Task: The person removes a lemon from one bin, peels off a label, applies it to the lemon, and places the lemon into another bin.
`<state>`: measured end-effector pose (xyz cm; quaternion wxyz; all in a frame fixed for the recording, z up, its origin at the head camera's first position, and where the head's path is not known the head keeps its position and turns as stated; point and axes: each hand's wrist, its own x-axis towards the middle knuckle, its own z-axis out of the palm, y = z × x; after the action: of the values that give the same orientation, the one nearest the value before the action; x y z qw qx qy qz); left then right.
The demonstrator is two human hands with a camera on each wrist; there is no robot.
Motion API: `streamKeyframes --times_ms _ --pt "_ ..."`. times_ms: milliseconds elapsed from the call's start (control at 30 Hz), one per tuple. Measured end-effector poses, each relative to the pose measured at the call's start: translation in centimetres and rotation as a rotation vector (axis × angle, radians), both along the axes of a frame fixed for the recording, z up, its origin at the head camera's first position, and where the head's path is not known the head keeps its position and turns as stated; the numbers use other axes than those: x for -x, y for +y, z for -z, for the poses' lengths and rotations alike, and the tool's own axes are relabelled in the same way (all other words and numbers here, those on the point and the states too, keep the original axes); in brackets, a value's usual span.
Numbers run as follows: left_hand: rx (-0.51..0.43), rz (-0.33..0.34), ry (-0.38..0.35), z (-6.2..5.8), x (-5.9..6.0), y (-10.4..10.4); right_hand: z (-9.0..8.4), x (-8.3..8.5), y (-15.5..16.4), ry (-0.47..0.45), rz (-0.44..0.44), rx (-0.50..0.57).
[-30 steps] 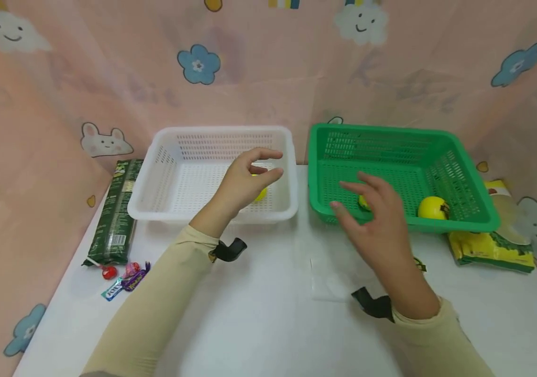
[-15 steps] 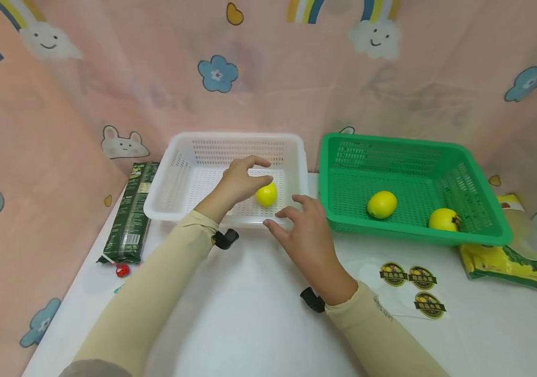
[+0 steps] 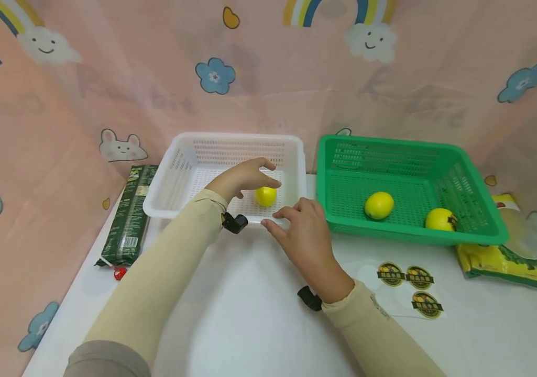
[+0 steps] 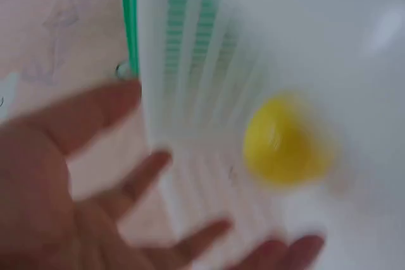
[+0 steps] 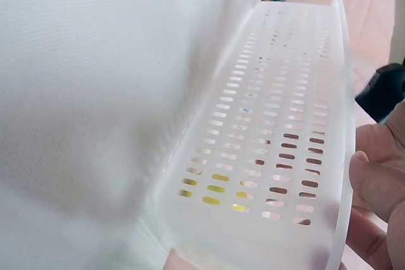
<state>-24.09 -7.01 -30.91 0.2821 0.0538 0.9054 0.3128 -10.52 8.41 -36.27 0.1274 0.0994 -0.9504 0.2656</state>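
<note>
My left hand (image 3: 242, 178) is over the white basket (image 3: 174, 173), and its fingers (image 4: 101, 115) are spread out and loose — they hold nothing. A yellow lemon (image 3: 265, 196) sits on the floor of that basket, just under my fingertips; I cannot tell if they touch it. My right hand (image 3: 303, 235) is at the near rim of the white basket, at the corner close to me. Its fingers (image 5: 373, 184) are curled a little and rest on the rim, and from my right wrist I can see them right up against the basket wall with its rows of little holes. Next to it on the white worktop (image 3: 249, 319) is a green basket (image 3: 480, 220) with two more lemons (image 3: 379, 204) inside, well apart from each other. Three round stickers (image 3: 409, 288) lie near my right sleeve. A dark green packet (image 3: 131, 220) lies left of the white basket, and a yellow bag (image 3: 504, 262) lies beside the green one.
</note>
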Motion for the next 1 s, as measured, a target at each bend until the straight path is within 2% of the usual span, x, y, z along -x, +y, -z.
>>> streamKeyframes --times_ms 133,200,333,433,633,767,900,1000 --pt "0.015 0.013 0.026 -0.5 0.9 0.2 -0.1 0.1 0.0 -0.038 0.017 -0.014" --pt "0.018 0.014 -0.011 -0.2 1.4 0.4 -0.1 0.1 0.1 -0.052 0.025 -0.019" --pt "-0.029 -0.018 -0.135 0.9 2.5 0.5 -0.1 0.1 0.0 -0.084 0.034 -0.028" --pt "-0.039 -0.028 -0.161 1.4 2.9 0.6 -0.1 0.0 0.0 -0.090 0.031 -0.038" --pt "0.073 0.051 -0.097 1.9 3.1 1.4 -0.1 0.0 -0.2 -0.085 0.034 -0.050" --pt "0.139 0.079 -0.069 2.5 3.0 1.7 -0.2 0.1 -0.3 -0.077 0.025 -0.041" --pt "0.098 0.050 -0.070 3.2 3.2 1.5 -0.3 0.1 -0.3 -0.065 0.015 -0.037" --pt "0.052 0.026 -0.014 3.6 3.6 1.1 -0.3 0.1 -0.2 -0.057 0.026 -0.037"
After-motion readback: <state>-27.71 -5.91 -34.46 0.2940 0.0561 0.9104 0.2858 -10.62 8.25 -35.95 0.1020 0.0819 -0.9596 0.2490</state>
